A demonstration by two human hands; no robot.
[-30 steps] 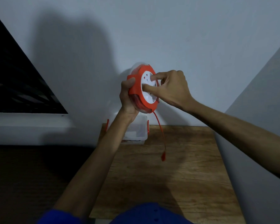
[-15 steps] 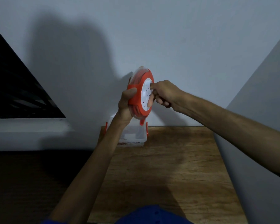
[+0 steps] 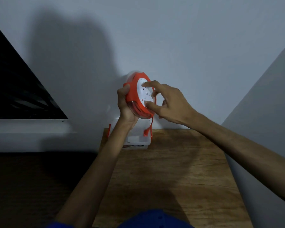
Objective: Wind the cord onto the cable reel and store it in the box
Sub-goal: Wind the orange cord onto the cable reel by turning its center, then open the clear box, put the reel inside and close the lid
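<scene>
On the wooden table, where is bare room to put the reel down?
The wooden table is bare from the clear box forward to the near edge, and right to the grey wall. The far left corner is crowded: the box sits there, with the reel and dangling cord above it.

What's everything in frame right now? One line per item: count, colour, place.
cable reel: 1, orange rim with white face, held up in front of the wall, above the box
cord: 1, orange, mostly wound in the reel; a short tail hangs below it, ending in a plug just above the box
box: 1, clear plastic with orange clips, at the far edge of the table against the wall, partly hidden by the left forearm
table: 1, brown wood, below the hands
wall: 1, pale grey, behind everything
dark panel: 1, black, far left
left hand: 1, grips the reel's rim
right hand: 1, fingers spread on the reel's white face
</scene>
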